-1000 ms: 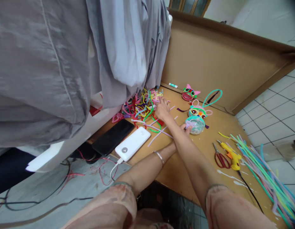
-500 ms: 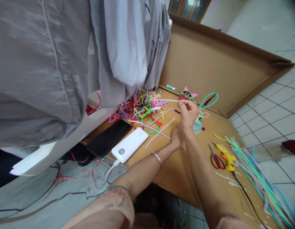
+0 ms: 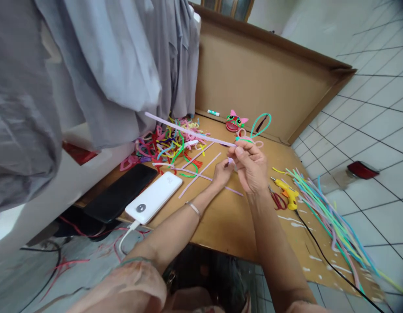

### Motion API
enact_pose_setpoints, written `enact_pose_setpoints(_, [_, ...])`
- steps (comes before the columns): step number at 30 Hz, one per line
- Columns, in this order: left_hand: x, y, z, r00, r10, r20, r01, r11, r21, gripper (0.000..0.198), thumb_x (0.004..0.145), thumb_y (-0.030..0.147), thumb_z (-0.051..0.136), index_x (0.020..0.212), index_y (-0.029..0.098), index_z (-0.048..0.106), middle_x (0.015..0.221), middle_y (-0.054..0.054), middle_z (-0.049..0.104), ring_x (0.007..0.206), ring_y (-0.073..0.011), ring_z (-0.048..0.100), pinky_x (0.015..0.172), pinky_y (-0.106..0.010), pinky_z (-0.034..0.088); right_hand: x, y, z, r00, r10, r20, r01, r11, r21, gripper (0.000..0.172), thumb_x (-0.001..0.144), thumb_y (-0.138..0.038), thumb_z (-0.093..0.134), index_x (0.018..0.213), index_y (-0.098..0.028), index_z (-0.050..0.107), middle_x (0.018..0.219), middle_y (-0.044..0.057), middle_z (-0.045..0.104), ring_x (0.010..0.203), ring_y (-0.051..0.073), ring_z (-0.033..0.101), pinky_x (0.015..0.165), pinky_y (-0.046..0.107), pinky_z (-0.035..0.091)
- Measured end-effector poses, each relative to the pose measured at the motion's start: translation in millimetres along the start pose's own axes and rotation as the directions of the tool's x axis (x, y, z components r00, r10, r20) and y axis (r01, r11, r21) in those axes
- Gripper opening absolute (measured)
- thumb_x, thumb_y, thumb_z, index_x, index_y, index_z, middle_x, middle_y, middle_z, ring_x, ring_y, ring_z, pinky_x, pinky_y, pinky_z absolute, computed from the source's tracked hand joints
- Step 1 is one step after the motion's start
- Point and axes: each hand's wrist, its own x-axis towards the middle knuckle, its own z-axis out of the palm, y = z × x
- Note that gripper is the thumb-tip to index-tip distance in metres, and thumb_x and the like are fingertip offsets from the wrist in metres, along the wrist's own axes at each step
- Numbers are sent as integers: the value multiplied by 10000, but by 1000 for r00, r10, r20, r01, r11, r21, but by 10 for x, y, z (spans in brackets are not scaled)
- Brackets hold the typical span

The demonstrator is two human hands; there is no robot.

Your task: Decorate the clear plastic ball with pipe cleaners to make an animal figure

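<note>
A long lilac pipe cleaner (image 3: 188, 131) stretches up to the left from my right hand (image 3: 252, 167), pinched between thumb and fingers. My left hand (image 3: 222, 174) is closed just beside it, with a small lilac bit of pipe cleaner (image 3: 231, 161) showing at its fingertips. Whether this bit joins the long one is hidden by the fingers. Several straight lilac pipe cleaners (image 3: 210, 166) lie crossed on the table left of my hands. Behind my right hand, a teal loop (image 3: 269, 120) and pink rings belong to a partly covered pipe-cleaner piece.
A colourful pipe-cleaner heap (image 3: 165, 145) lies at the left back, near a phone (image 3: 121, 191) and a white power bank (image 3: 155, 198). A small animal-face figure (image 3: 234, 122) and glue stick (image 3: 213, 113) stand behind. At right are scissors (image 3: 278, 201), yellow glue gun (image 3: 288, 191) and pipe-cleaner bundle (image 3: 331, 221).
My hands have come closer together, the left rising to the right hand's fingertips. The lilac pipe cleaner now lifts clear across the heap. The whole view has shifted, moving the table leftward.
</note>
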Motion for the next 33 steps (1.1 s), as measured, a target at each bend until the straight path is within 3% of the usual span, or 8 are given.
enact_pose_setpoints(9, [25, 37, 37, 996, -48, 72, 60, 984, -171, 410, 696, 536, 733, 684, 161, 567, 551, 55, 496, 482, -56, 388, 497, -206, 304, 52, 93, -589, 998, 30, -51, -24, 993, 112, 270, 777, -526, 730, 781, -285, 611, 656, -31, 550, 707, 162, 557, 777, 389, 565])
enact_pose_setpoints(15, [35, 26, 9, 997, -64, 51, 74, 970, -230, 410, 673, 505, 762, 642, 166, 534, 508, 72, 439, 460, -46, 368, 486, -198, 292, -20, 223, -815, 999, 44, 11, -45, 994, 102, 135, 802, -445, 717, 821, -322, 663, 664, -32, 584, 774, 174, 583, 821, 431, 563])
enact_pose_setpoints(20, [36, 45, -1, 987, -141, 82, 159, 948, -276, 359, 717, 425, 747, 635, 167, 511, 515, 65, 447, 464, -45, 388, 477, -185, 315, -11, 190, -892, 995, 101, -24, -97, 988, 121, 237, 866, -535, 632, 825, -302, 651, 713, -24, 630, 832, 180, 643, 796, 428, 574])
enact_pose_setpoints(22, [30, 66, 2, 978, -167, 125, 198, 930, -311, 311, 714, 399, 746, 692, 158, 551, 554, 57, 490, 478, -45, 424, 480, -178, 335, -12, 159, -939, 992, 123, -31, -118, 983, 138, 258, 882, -545, 615, 828, -293, 625, 629, -51, 558, 729, 156, 634, 745, 389, 582])
enact_pose_setpoints(25, [27, 77, 5, 966, -192, 173, 243, 904, -351, 292, 687, 370, 751, 758, 145, 579, 620, 42, 560, 489, -41, 468, 493, -171, 371, -35, 138, -1023, 988, 154, 5, -153, 984, 93, 248, 909, -532, 593, 867, -288, 579, 493, -116, 315, 425, 90, 411, 555, 267, 525])
enact_pose_setpoints(27, [29, 67, 3, 965, -187, 184, 242, 905, -350, 292, 676, 361, 747, 767, 142, 577, 623, 41, 575, 481, -37, 471, 495, -168, 376, -58, 169, -1056, 982, 189, 28, -190, 981, 34, 246, 906, -522, 598, 911, -280, 552, 491, -136, 238, 364, 73, 261, 439, 212, 417])
enact_pose_setpoints(29, [34, 50, -6, 968, -161, 194, 220, 916, -335, 288, 674, 354, 742, 773, 144, 570, 614, 44, 576, 479, -36, 469, 495, -165, 372, -79, 241, -1058, 978, 210, 4, -210, 978, -2, 271, 856, -493, 656, 929, -268, 525, 507, -140, 284, 372, 64, 258, 407, 191, 347])
enact_pose_setpoints(33, [39, 30, -31, 965, -132, 227, 194, 941, -278, 295, 668, 347, 746, 800, 156, 565, 600, 50, 574, 481, -44, 464, 484, -166, 358, -96, 426, -1023, 984, 143, -108, -153, 984, -90, 326, 738, -448, 738, 861, -241, 518, 541, -120, 451, 431, 57, 385, 466, 191, 396])
